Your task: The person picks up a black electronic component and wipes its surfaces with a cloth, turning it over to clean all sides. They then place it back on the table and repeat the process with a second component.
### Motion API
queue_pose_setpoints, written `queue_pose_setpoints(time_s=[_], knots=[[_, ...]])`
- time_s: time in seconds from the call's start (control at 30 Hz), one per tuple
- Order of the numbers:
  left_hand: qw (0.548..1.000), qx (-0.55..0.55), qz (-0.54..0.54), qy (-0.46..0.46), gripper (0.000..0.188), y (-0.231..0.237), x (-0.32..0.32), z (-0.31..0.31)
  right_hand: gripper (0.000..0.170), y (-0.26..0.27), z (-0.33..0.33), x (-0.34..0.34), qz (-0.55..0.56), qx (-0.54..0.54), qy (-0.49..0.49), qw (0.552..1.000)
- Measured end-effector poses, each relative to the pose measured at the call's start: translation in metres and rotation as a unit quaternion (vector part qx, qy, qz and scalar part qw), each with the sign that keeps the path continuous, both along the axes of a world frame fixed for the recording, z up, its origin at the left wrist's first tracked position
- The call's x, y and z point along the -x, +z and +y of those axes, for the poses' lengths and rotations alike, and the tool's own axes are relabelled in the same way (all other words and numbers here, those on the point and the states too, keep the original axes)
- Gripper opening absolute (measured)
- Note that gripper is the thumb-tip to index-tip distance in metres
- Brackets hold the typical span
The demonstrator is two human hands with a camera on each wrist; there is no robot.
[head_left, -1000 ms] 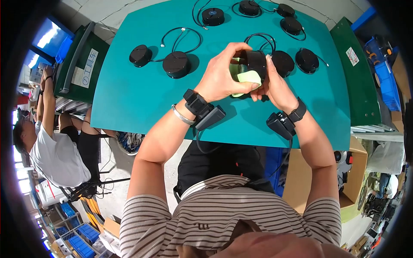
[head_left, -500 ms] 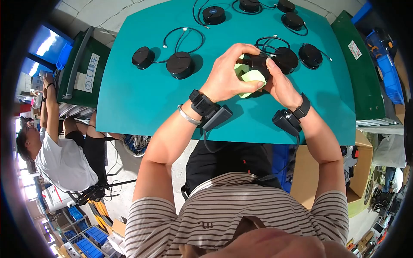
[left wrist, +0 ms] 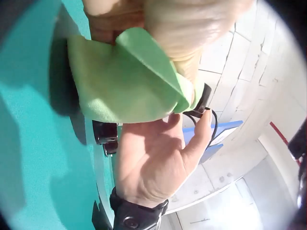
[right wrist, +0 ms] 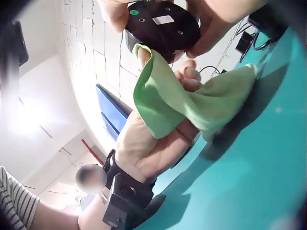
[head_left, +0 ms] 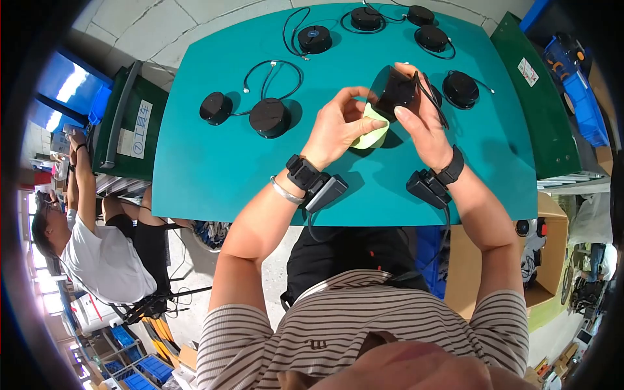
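My right hand (head_left: 426, 133) grips a round black puck-shaped device (head_left: 390, 91), tilted and held up over the table, its cable hanging along the fingers. The right wrist view shows the device's flat underside (right wrist: 160, 31) with a white label, a green round sticker and small screw holes. My left hand (head_left: 333, 130) pinches a light green cloth (head_left: 372, 135) just below and left of the device. Folds of the cloth (left wrist: 124, 81) cover part of the left fingers in the left wrist view. At the device's lower edge, the cloth (right wrist: 163, 96) overlaps it in the right wrist view.
On the green table (head_left: 214, 175) lie several similar black devices with cables, such as one at the left (head_left: 270, 117) and one at the right (head_left: 460, 89). Green cabinets flank both sides. Another person (head_left: 97, 253) sits at the left; a cardboard box (head_left: 546, 260) stands lower right.
The right hand has turned and tilted the device, swinging its cable toward the near right. The left hand has slipped from around the device to its lower left, keeping the cloth.
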State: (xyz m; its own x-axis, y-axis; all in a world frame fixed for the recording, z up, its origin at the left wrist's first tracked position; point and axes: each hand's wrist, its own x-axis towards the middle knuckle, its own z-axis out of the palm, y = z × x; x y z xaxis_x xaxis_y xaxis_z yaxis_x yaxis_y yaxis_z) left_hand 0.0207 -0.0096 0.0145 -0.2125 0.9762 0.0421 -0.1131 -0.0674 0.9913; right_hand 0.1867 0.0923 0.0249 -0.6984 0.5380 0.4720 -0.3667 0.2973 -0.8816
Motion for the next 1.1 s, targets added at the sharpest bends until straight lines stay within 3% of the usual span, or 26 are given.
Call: queue_pose_setpoints(time_s=[0.03, 0.1, 0.2, 0.33, 0.43, 0.67, 0.9, 1.03, 1.1], knots=[[1.0, 0.0, 0.002, -0.001, 0.061, 0.0, 0.001, 0.0, 0.06, -0.001, 0.0, 0.001, 0.002, 0.0, -0.001, 1.0], [0.999, -0.02, 0.026, 0.033, 0.039, 0.0, 0.004, 0.0, 0.067, -0.003, -0.001, 0.003, 0.026, 0.018, -0.014, 0.999], [0.996, -0.063, 0.03, 0.061, 0.032, 0.0, 0.005, -0.001, 0.072, -0.005, -0.001, 0.005, 0.021, 0.038, -0.024, 0.999], [0.996, -0.065, 0.015, 0.062, 0.035, 0.001, 0.004, -0.003, 0.074, -0.003, -0.001, 0.005, 0.021, 0.02, 0.01, 1.0], [0.992, -0.093, 0.042, 0.077, 0.039, 0.002, 0.003, -0.002, 0.077, 0.006, 0.0, 0.005, 0.03, -0.099, -0.029, 0.994], [0.993, -0.101, -0.032, 0.053, 0.034, 0.006, 0.007, -0.004, 0.076, -0.003, 0.007, 0.01, 0.08, -0.141, -0.046, 0.986], [0.992, -0.104, -0.059, 0.04, 0.028, 0.009, 0.01, -0.005, 0.075, 0.0, 0.006, 0.007, 0.062, -0.174, -0.057, 0.981], [0.995, -0.09, -0.022, 0.043, 0.031, 0.005, 0.01, -0.002, 0.075, -0.005, 0.007, 0.008, 0.036, -0.136, -0.03, 0.99], [0.995, -0.066, 0.031, 0.065, 0.041, 0.006, 0.01, -0.002, 0.076, -0.001, 0.002, 0.005, 0.001, -0.033, 0.014, 0.999]])
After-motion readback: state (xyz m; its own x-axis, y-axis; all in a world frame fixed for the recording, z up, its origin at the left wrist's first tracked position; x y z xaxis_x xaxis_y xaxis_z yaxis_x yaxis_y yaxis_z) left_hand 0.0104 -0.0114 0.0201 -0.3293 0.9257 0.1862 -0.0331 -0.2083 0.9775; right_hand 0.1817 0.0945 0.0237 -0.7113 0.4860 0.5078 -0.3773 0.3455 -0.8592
